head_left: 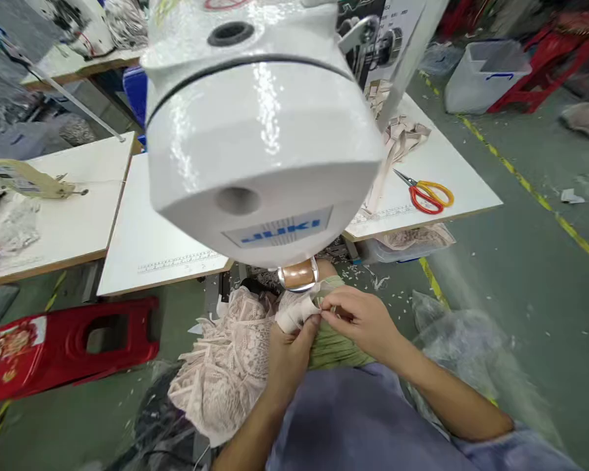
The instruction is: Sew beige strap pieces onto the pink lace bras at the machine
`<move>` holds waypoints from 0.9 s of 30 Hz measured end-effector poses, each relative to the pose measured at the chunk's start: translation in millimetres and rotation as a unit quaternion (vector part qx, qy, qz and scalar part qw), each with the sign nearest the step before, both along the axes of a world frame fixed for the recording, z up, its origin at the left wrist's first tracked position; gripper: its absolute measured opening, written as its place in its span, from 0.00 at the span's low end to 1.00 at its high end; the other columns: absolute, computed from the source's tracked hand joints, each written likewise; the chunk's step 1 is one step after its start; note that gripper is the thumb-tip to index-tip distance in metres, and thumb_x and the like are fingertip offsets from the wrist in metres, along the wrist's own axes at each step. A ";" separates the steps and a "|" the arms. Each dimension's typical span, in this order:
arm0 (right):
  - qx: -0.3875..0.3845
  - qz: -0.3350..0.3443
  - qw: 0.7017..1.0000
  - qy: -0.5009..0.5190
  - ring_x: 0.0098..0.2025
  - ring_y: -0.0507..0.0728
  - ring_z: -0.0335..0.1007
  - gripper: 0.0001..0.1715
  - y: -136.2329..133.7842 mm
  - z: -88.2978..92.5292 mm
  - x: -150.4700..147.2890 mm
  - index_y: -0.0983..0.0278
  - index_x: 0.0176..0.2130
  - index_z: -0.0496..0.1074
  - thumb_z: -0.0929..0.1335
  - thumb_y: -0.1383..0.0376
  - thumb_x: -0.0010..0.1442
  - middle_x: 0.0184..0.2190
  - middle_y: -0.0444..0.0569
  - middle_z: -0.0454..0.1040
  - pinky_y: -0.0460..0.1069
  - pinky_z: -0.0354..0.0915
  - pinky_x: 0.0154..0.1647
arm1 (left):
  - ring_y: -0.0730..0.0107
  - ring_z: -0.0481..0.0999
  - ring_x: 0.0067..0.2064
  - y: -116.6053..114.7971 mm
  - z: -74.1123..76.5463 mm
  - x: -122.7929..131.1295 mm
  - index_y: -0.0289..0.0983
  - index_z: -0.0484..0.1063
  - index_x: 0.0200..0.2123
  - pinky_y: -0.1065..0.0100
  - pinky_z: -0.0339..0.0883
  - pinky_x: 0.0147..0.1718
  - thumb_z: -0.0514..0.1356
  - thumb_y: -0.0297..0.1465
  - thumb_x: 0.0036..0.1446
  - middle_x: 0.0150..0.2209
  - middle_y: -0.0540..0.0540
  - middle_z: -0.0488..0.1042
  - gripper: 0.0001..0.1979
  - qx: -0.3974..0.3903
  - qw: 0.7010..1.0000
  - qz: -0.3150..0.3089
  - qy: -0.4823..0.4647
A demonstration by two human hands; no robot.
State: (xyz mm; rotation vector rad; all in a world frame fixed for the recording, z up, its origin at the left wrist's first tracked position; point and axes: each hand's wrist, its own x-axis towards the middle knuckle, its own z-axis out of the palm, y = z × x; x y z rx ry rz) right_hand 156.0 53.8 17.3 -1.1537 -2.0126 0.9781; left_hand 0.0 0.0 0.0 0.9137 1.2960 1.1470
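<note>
Fabric [294,315] in the left hand [288,356] is partly thumb-covered.

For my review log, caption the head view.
Left hand grips pale fabric, right hand at its edge, near a white JUKI machine.

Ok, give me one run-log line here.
left hand: holding pale fabric | right hand: at fabric's end | lace garments: beside left hand | scissors: on white table
</note>
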 end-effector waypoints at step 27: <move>-0.155 -0.006 0.987 0.031 0.25 0.50 0.60 0.06 13.5 8.4 21.1 0.62 0.34 0.72 0.64 0.66 0.58 0.29 0.44 0.72 0.45 0.56 0.27 | 0.62 0.78 0.45 27.9 17.3 -23.9 0.36 0.77 0.42 0.65 0.70 0.46 0.60 0.34 0.61 0.42 0.44 0.81 0.10 0.027 0.989 -0.112 0.097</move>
